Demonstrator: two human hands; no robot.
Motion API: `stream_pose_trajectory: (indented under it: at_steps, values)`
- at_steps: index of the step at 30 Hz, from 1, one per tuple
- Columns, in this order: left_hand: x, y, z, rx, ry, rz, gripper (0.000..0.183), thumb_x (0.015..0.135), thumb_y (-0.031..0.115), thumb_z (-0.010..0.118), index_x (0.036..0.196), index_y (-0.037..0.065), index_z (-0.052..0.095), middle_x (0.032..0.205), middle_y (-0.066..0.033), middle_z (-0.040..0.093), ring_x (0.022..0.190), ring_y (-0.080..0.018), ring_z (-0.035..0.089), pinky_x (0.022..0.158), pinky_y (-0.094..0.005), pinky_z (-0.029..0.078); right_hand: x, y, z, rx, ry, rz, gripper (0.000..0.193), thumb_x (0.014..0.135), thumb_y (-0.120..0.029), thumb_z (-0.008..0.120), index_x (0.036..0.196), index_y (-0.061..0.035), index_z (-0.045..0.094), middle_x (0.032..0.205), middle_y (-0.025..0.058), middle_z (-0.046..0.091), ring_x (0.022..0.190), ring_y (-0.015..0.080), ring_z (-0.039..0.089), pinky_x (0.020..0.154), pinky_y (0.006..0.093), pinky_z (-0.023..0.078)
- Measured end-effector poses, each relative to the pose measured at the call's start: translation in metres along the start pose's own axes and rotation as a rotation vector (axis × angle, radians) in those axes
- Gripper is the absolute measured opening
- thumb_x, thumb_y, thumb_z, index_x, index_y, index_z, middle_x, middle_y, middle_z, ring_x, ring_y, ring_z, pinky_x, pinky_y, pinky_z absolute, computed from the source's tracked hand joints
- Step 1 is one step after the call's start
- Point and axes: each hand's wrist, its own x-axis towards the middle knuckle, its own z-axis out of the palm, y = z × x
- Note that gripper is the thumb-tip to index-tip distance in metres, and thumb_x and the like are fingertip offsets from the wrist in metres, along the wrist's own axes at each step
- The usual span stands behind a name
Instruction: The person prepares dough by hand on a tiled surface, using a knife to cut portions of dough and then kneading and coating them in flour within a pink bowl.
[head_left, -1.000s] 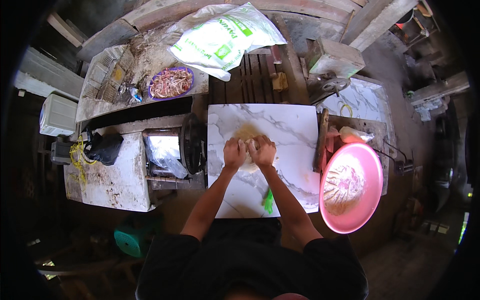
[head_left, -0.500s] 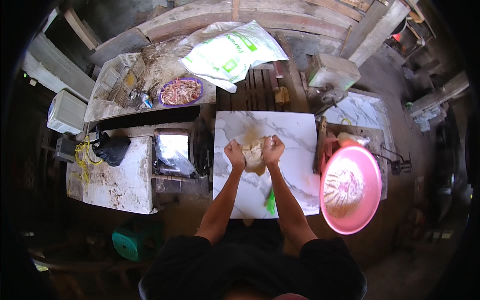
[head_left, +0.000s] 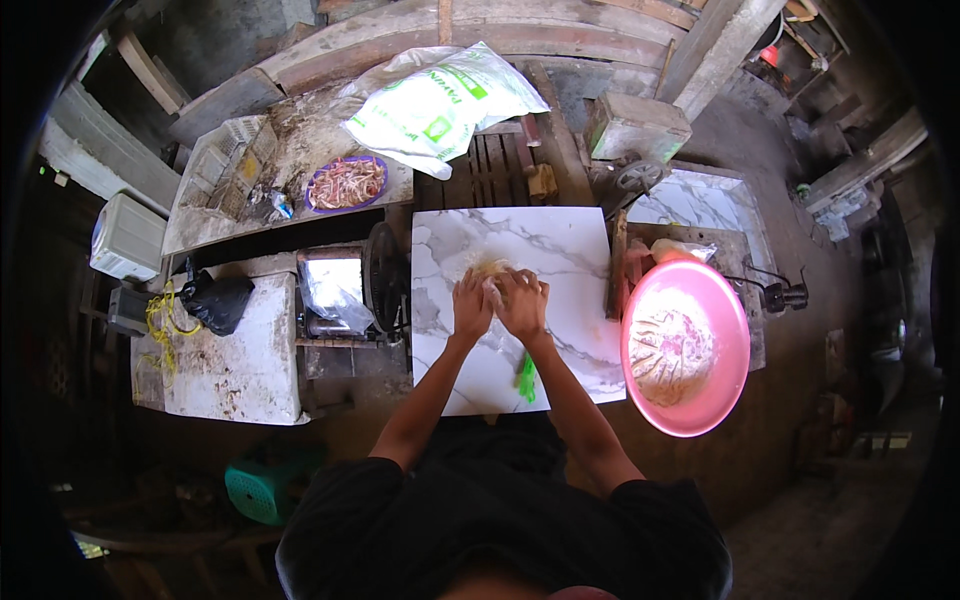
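My left hand (head_left: 472, 308) and my right hand (head_left: 521, 302) are close together over the middle of a white marble-patterned board (head_left: 570, 260). Between them they grip a crumpled, see-through plastic bag (head_left: 491, 287), fingers curled onto it from both sides. Pale brownish contents show just past my fingertips; most of the bag is hidden under the hands. Near my right forearm, a bright green strip-like bundle (head_left: 527, 378) lies on the board.
On the right stands a pink basin (head_left: 735, 350) with whitish powder. A hand-cranked machine (head_left: 340, 290) sits left of the board. Farther back are a white-green sack (head_left: 450, 110), a purple tray of pale pink pieces (head_left: 346, 184) and a plastic crate (head_left: 225, 170).
My hands have come together from either side of the bag, which was spread between them and now is bunched and mostly covered. The whole view has shifted slightly.
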Motion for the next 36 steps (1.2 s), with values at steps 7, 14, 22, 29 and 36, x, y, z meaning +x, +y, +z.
stream_pose_trajectory:
  at_steps: [7, 14, 22, 29, 36]
  values:
    - [-0.008, 0.001, 0.017, -0.174, 0.203, -0.060, 0.024, 0.083, 0.015, 0.037, 0.083, 0.000, 0.056, 0.091, -0.0173, 0.056, 0.093, -0.0357, 0.047, 0.081, -0.0422, 0.034, -0.003, 0.011, 0.003, 0.069, -0.291, 0.322, 0.036, 0.072, -0.045, 0.055, 0.076, -0.0090, 0.052, 0.074, 0.0088, 0.061, 0.070, 0.0273, 0.058, 0.067, 0.0427, 0.038]
    - [-0.019, 0.019, 0.008, -0.175, 0.249, -0.127, 0.019, 0.077, 0.014, 0.044, 0.065, 0.000, 0.049, 0.066, -0.0159, 0.048, 0.069, -0.0342, 0.046, 0.061, -0.0431, 0.036, -0.025, 0.021, 0.013, 0.057, -0.152, 0.353, 0.019, 0.075, -0.028, 0.051, 0.084, -0.0117, 0.045, 0.065, 0.0108, 0.060, 0.061, 0.0307, 0.058, 0.060, 0.0402, 0.042]
    - [-0.033, 0.031, 0.007, -0.277, 0.267, -0.256, 0.024, 0.079, 0.015, 0.042, 0.062, 0.000, 0.047, 0.061, -0.0168, 0.047, 0.060, -0.0352, 0.046, 0.053, -0.0428, 0.036, -0.036, 0.024, 0.011, 0.038, -0.007, 0.411, 0.014, 0.077, -0.021, 0.049, 0.084, -0.0116, 0.043, 0.060, 0.0124, 0.058, 0.055, 0.0334, 0.055, 0.054, 0.0406, 0.043]
    - [-0.009, 0.006, 0.019, -0.211, 0.363, -0.373, 0.032, 0.082, 0.022, 0.043, 0.059, -0.001, 0.046, 0.055, -0.0199, 0.046, 0.051, -0.0409, 0.042, 0.047, -0.0415, 0.034, -0.001, 0.027, 0.032, -0.002, -0.072, 0.448, 0.014, 0.076, -0.020, 0.052, 0.082, -0.0108, 0.043, 0.059, 0.0101, 0.058, 0.058, 0.0326, 0.056, 0.054, 0.0409, 0.043]
    - [0.025, 0.031, -0.043, -0.841, 0.696, -0.305, 0.015, 0.081, 0.005, 0.043, 0.066, 0.005, 0.044, 0.058, 0.0011, 0.045, 0.052, -0.0073, 0.038, 0.050, -0.0228, 0.033, 0.025, -0.010, 0.016, 1.115, 0.395, 0.474, 0.013, 0.081, -0.011, 0.053, 0.080, -0.0073, 0.041, 0.057, 0.0002, 0.043, 0.051, 0.0065, 0.043, 0.048, 0.0225, 0.035]
